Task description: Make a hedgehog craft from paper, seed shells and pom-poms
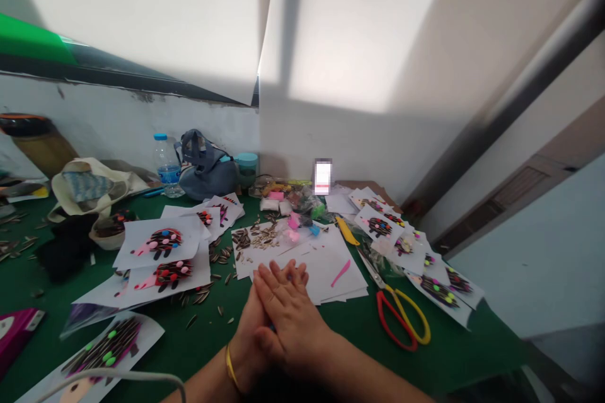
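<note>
My left hand (255, 311) and my right hand (293, 315) are pressed palm to palm above the front edge of the white paper sheets (309, 274). My right hand lies across the left, its fingers pointing forward. A speck of blue shows between the palms; what it belongs to is hidden. On the paper beyond are sunflower seeds (258, 236), pink clay lumps (293, 226), a bit of blue clay (314, 230) and a pink plastic clay knife (341, 273).
Scissors (399, 318) with red and yellow handles and a yellow cutter (347, 231) lie right. Hedgehog pictures made with seeds stand in piles left (158, 244) and right (378, 224). A water bottle (167, 166), blue bag (208, 169) and phone (322, 177) are along the wall.
</note>
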### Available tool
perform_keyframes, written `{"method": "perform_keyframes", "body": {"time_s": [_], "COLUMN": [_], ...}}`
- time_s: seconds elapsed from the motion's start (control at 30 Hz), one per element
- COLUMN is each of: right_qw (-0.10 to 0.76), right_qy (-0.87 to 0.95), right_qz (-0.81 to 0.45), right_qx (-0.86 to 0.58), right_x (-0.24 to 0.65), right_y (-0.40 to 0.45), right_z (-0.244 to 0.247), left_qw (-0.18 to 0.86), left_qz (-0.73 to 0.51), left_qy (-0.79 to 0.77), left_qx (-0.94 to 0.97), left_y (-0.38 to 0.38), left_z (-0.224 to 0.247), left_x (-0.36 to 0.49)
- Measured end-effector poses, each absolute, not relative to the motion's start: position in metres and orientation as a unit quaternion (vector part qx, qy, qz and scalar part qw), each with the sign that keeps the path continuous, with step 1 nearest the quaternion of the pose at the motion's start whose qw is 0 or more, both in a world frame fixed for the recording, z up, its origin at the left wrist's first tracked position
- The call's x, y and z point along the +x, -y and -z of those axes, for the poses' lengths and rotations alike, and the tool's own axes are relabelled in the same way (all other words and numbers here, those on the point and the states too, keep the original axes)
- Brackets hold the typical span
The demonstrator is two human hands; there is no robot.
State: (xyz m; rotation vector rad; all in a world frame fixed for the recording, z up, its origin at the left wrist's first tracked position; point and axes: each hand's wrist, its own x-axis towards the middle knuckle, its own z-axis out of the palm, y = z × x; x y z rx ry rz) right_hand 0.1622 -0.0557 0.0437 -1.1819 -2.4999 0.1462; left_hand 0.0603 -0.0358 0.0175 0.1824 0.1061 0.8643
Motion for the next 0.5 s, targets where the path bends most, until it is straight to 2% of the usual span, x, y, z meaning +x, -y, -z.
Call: {"method": "perform_keyframes", "body": {"time_s": [0.17, 0.37, 0.5], "right_qw": [0.188, 0.173, 0.178], "right_qy": [0.849, 0.89, 0.876], "right_qz": [-0.034, -0.05, -0.045], "right_qx": [-0.492, -0.42, -0.446], "right_x": [0.173, 0.167, 0.167], "right_y": [0.042, 0.056, 0.049], "right_z": [-0.038, -0.041, -0.044], "left_qw": [0.918, 0.88, 0.911], "left_qz": [-0.383, -0.462, -0.401], "left_qy": [0.011, -0.054, -0.037], "left_qx": [0.105, 0.097, 0.091], "left_y": [0.037, 0.031, 0.037], "left_z": [-0.031, -0.019, -0.022], "left_x": [0.052, 0.055, 0.06]}}
